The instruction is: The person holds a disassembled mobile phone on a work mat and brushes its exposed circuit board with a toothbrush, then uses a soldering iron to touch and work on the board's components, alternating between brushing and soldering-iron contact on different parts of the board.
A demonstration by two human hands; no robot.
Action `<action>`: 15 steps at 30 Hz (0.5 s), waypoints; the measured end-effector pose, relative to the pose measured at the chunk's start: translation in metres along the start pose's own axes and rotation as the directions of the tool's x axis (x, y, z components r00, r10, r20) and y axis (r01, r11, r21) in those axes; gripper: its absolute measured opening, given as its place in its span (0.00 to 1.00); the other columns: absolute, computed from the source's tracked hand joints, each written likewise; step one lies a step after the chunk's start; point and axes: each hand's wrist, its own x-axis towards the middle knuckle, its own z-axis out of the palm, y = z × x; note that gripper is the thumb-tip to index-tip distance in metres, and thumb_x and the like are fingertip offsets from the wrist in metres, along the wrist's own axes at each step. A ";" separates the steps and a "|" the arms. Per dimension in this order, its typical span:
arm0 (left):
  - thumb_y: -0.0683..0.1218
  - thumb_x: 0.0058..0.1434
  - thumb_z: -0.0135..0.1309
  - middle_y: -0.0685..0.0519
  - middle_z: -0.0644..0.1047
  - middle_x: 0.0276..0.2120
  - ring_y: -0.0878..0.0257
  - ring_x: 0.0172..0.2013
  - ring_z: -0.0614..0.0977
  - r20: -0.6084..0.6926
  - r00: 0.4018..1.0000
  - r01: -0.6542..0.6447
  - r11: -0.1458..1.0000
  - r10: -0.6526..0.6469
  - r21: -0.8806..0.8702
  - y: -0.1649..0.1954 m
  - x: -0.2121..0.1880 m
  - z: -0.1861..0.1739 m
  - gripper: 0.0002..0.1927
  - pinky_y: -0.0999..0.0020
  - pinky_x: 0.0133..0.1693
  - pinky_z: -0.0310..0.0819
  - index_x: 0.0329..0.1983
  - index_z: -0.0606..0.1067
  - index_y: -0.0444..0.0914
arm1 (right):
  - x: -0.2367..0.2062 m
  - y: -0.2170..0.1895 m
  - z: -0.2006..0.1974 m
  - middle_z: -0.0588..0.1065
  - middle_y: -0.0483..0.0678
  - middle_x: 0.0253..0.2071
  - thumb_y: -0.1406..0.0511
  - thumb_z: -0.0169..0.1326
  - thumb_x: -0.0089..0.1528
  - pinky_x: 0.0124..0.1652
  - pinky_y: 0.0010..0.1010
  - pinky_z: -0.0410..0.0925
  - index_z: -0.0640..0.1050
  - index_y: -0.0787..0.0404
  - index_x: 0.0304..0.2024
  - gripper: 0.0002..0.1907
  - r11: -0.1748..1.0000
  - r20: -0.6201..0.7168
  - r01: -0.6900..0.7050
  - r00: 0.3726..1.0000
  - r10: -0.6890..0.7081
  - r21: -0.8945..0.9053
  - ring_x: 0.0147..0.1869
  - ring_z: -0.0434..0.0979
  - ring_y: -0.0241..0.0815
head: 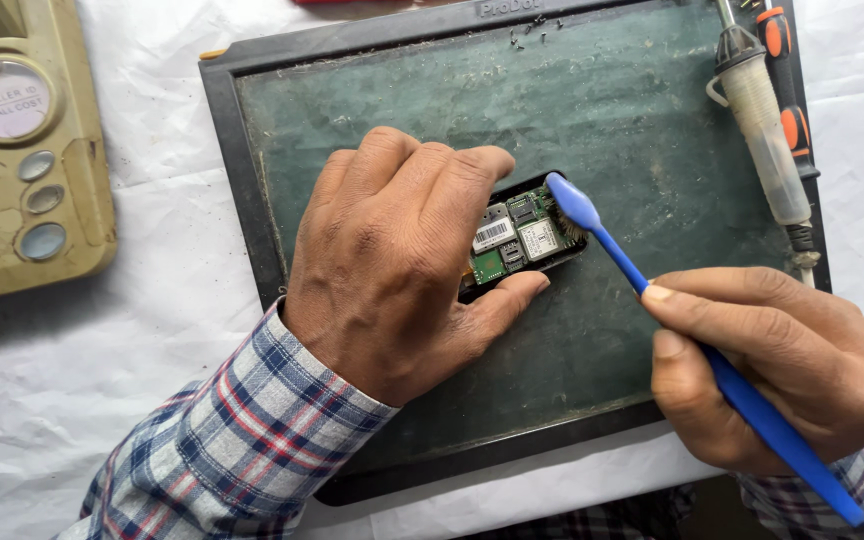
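Note:
My left hand (402,260) grips a small opened phone (522,240) on a dark green work mat (652,130), fingers over its top edge and thumb under its lower edge. The phone's green circuit board with metal shields and a white label faces up. My right hand (772,365) holds a blue toothbrush (652,300) by its handle. The brush head rests bristles-down on the right end of the circuit board.
A soldering iron (764,120) and an orange-handled screwdriver (787,90) lie along the mat's right edge. Several tiny screws (530,32) sit near the mat's top edge. A beige desk telephone (22,140) stands at the left on a white cloth (102,380).

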 end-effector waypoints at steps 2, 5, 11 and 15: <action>0.56 0.50 0.73 0.50 0.76 0.39 0.53 0.44 0.75 0.033 0.999 0.010 1.000 -0.010 0.005 0.000 0.001 0.000 0.32 0.55 0.46 0.67 0.51 0.74 0.35 | 0.002 0.002 -0.003 0.78 0.62 0.35 0.77 0.55 0.55 0.29 0.27 0.73 0.78 0.71 0.39 0.09 0.998 0.008 -0.023 1.000 0.023 0.060 0.29 0.81 0.40; 0.56 0.51 0.73 0.50 0.75 0.39 0.53 0.44 0.75 0.049 0.999 0.002 1.000 -0.004 0.023 0.000 0.000 0.000 0.27 0.55 0.46 0.67 0.44 0.75 0.37 | 0.001 0.003 -0.008 0.78 0.61 0.35 0.76 0.55 0.57 0.28 0.24 0.73 0.77 0.71 0.39 0.08 0.994 0.003 -0.022 1.000 0.022 0.105 0.29 0.80 0.38; 0.57 0.51 0.72 0.50 0.75 0.39 0.52 0.44 0.74 0.050 0.999 -0.007 1.000 0.006 0.029 0.000 -0.001 0.000 0.24 0.55 0.45 0.66 0.38 0.76 0.37 | -0.004 0.004 -0.002 0.78 0.62 0.39 0.76 0.56 0.59 0.30 0.25 0.74 0.77 0.71 0.45 0.11 1.000 0.014 0.007 1.000 -0.007 0.022 0.31 0.81 0.39; 0.56 0.51 0.72 0.50 0.75 0.38 0.53 0.43 0.74 0.052 0.999 -0.005 1.000 0.004 0.014 0.000 -0.001 0.001 0.23 0.55 0.45 0.66 0.37 0.75 0.38 | -0.003 0.006 -0.007 0.79 0.60 0.36 0.76 0.55 0.57 0.29 0.25 0.73 0.78 0.69 0.40 0.09 0.996 0.034 -0.048 0.998 0.045 0.077 0.30 0.78 0.39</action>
